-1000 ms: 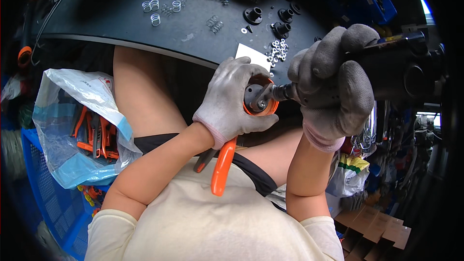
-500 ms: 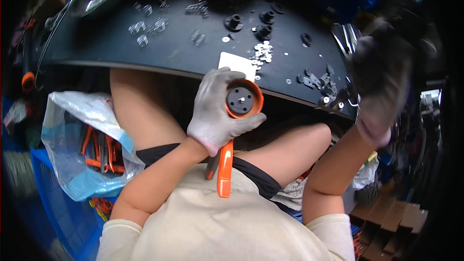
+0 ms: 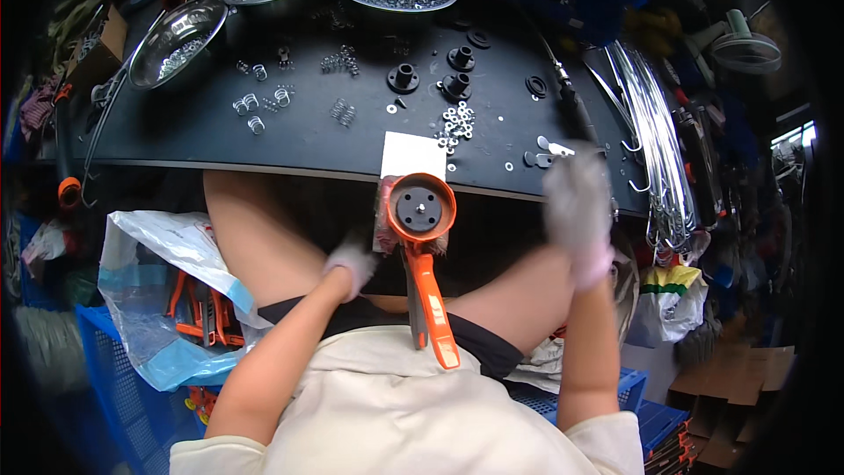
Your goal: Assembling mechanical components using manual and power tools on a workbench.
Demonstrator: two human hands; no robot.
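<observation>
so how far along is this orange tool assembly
Done: a black disc already sits in the round head of the orange tool. In hand: the left hand is low beside it, the blurred right hand is at the table edge. Left: springs and washers lie loose.

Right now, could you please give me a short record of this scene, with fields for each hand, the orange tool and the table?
left hand: gloved left hand, low beside the orange tool, apparently not gripping it
right hand: gloved right hand, blurred, raised, holding nothing visible
tool: orange tool, round head with black disc, handle pointing toward the body
table: dark table with springs, washers, black bushings
side: plastic bag holding more orange tools
</observation>
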